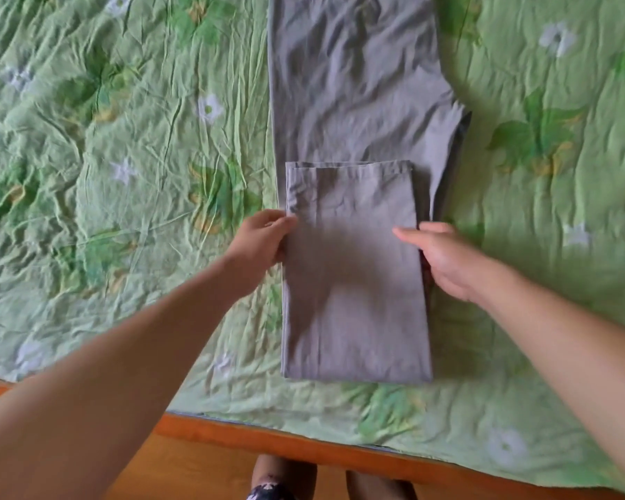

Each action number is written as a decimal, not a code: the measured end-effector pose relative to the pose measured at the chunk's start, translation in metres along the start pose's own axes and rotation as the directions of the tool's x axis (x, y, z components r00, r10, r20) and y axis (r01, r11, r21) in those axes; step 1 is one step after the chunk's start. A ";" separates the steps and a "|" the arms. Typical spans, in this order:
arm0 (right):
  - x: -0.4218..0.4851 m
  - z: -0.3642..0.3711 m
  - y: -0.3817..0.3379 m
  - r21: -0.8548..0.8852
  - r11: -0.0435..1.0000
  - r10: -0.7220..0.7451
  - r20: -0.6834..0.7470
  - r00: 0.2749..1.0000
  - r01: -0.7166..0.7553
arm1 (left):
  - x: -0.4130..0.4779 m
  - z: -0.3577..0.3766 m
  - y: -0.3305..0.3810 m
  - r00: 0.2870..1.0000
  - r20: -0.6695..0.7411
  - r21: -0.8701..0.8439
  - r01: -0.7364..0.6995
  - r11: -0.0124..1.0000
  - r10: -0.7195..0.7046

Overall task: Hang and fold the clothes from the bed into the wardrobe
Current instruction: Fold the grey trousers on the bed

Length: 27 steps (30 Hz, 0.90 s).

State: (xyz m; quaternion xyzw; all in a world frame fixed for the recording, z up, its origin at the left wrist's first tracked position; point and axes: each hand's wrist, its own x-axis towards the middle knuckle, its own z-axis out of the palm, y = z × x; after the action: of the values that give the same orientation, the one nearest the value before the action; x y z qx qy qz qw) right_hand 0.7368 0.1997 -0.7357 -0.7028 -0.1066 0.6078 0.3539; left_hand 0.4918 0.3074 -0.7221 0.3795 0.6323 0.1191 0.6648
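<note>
**Grey trousers, half folded, held at both edges**

Grey cotton-like trousers (pixel 354 138) lie flat on the green quilt (pixel 123 157), their leg ends already doubled back toward the waist. The left hand (pixel 264 240) pinches the folded panel's left edge, thumb on top and fingers tucked under. The right hand (pixel 444 261) grasps the opposite edge, thumb across the cloth and fingers curled beneath. Between the two grips the panel lies smooth; beyond them the hems sit squarely across the upper legs, and behind them the fold runs close to the bed's wooden rail (pixel 304 442).

The next fold probably carries this panel further up. The risk is layers sliding apart (the cloth looks thin and limp), should one hand lift faster or higher than the other; the right-hand edges, already slightly staggered beyond that grip, could splay further. A pinch catching only the top layer would leave the lower one behind.
</note>
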 end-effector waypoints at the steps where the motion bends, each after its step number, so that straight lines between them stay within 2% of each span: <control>1: 0.015 0.004 -0.015 -0.010 0.999 -0.045 -0.032 0.998 0.045 | 0.014 0.004 0.013 0.999 -0.037 -0.003 -0.032 0.999 0.032; 5: 0.057 0.024 -0.056 -0.085 0.985 -0.159 -0.145 0.977 0.147 | 0.039 0.019 0.045 0.989 -0.119 0.074 -0.081 0.994 0.090; 8: 0.054 0.027 -0.077 -0.171 0.964 -0.233 -0.174 0.957 0.203 | 0.033 0.015 0.063 0.991 -0.096 0.064 -0.092 0.994 0.098; 11: 0.058 0.025 -0.140 -0.115 0.928 -0.367 -0.129 0.921 0.353 | 0.045 0.003 0.121 0.980 -0.044 -0.060 -0.195 0.979 0.193; 14: 0.089 0.027 -0.224 -0.020 0.911 -0.411 -0.152 0.899 0.413 | 0.084 -0.005 0.195 0.964 0.050 -0.204 -0.245 0.948 0.260; 16: 0.107 0.028 -0.246 0.003 0.955 -0.296 -0.052 0.954 0.296 | 0.107 -0.005 0.215 0.971 0.137 -0.224 -0.161 0.961 0.195; 18: 0.113 0.025 -0.228 -0.143 0.988 -0.046 0.066 0.997 0.055 | 0.116 -0.007 0.199 0.986 0.157 -0.144 -0.033 0.989 0.056; 20: 0.108 0.017 -0.191 -0.261 0.961 0.117 0.072 0.991 -0.095 | 0.111 -0.010 0.163 0.990 0.139 -0.099 0.041 0.994 -0.027; 23: 0.093 -0.001 -0.137 -0.177 0.970 0.180 0.071 0.981 -0.166 | 0.086 -0.021 0.108 0.980 0.191 -0.098 0.070 0.993 -0.051; 27: 0.049 -0.020 -0.074 -0.121 0.965 0.247 0.128 0.961 -0.232 | 0.033 -0.028 0.053 0.960 0.223 -0.009 0.175 0.984 -0.169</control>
State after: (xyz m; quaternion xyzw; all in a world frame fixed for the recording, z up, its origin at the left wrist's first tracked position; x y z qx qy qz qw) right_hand 0.7881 0.2743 -0.7269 -0.6831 -0.0773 0.6881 0.2319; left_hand 0.4879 0.3743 -0.7096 0.3243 0.5833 0.0270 0.7442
